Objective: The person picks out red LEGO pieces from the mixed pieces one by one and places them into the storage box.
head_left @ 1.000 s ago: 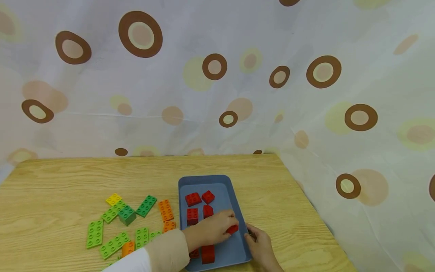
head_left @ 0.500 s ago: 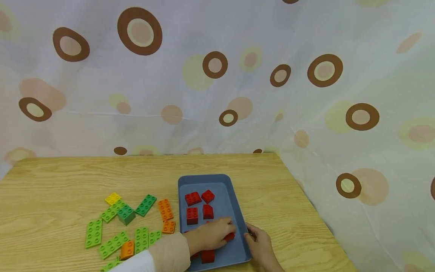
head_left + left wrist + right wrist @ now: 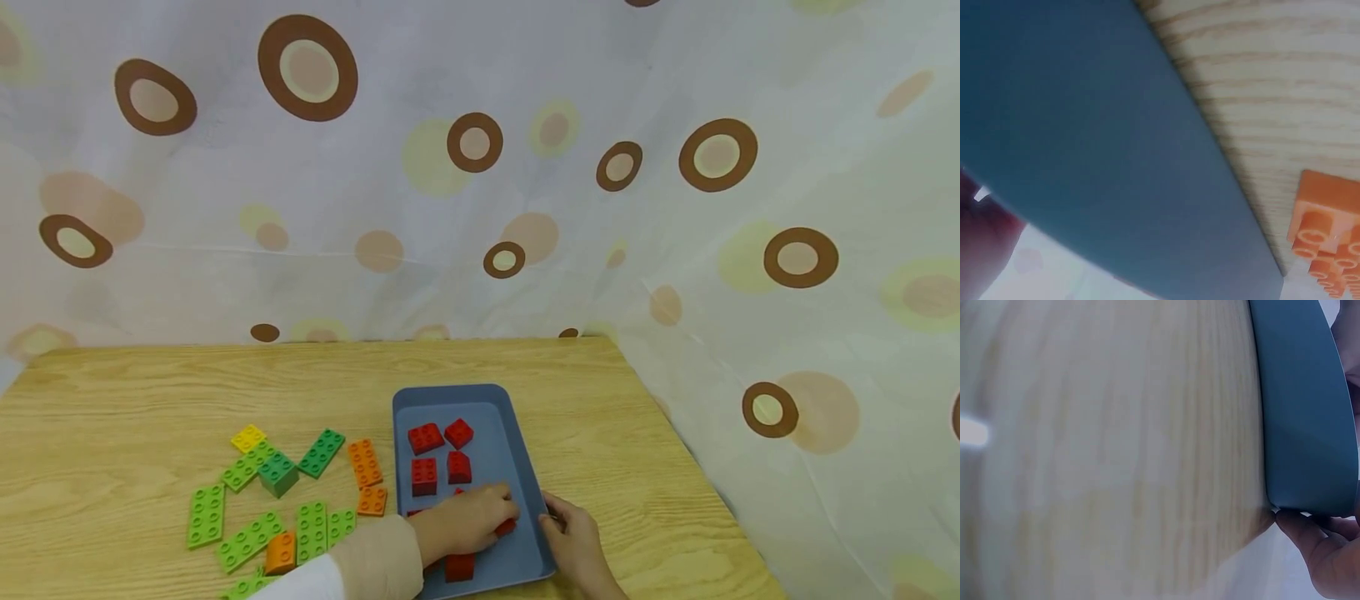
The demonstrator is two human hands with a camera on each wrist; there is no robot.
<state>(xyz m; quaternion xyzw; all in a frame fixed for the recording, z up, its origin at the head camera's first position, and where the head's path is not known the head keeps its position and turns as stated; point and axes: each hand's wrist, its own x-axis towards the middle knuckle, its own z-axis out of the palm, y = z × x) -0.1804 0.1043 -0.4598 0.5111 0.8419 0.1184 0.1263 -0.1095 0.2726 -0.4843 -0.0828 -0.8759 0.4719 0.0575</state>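
Observation:
Inside the blue-grey tray [image 3: 491, 417], my left hand [image 3: 476, 518] pinches a red toy brick [image 3: 506, 527] low against the tray floor; the fingers partly hide it. Other red bricks lie in the tray: a studded brick [image 3: 424, 476], a sloped brick [image 3: 459, 467] and more, some covered by the hand and wrist. My right hand [image 3: 576, 543] grips the tray's right side, thumb at the rim. In the right wrist view, fingers of the right hand [image 3: 1329, 553] meet the tray's wall [image 3: 1310, 412]. The left wrist view is mostly tray wall [image 3: 1104, 144].
Left of the tray lie an orange brick [image 3: 365, 462], a small orange brick [image 3: 372, 500], light green plates [image 3: 206, 517], a dark green brick [image 3: 278, 473] and a yellow brick [image 3: 248, 437]. They rest on a wooden table [image 3: 585, 417], with a patterned curtain [image 3: 420, 200] behind.
My left hand has shifted slightly nearer with the red brick and lowered it, uncovering red bricks behind. The right hand has stayed at the tray's side.

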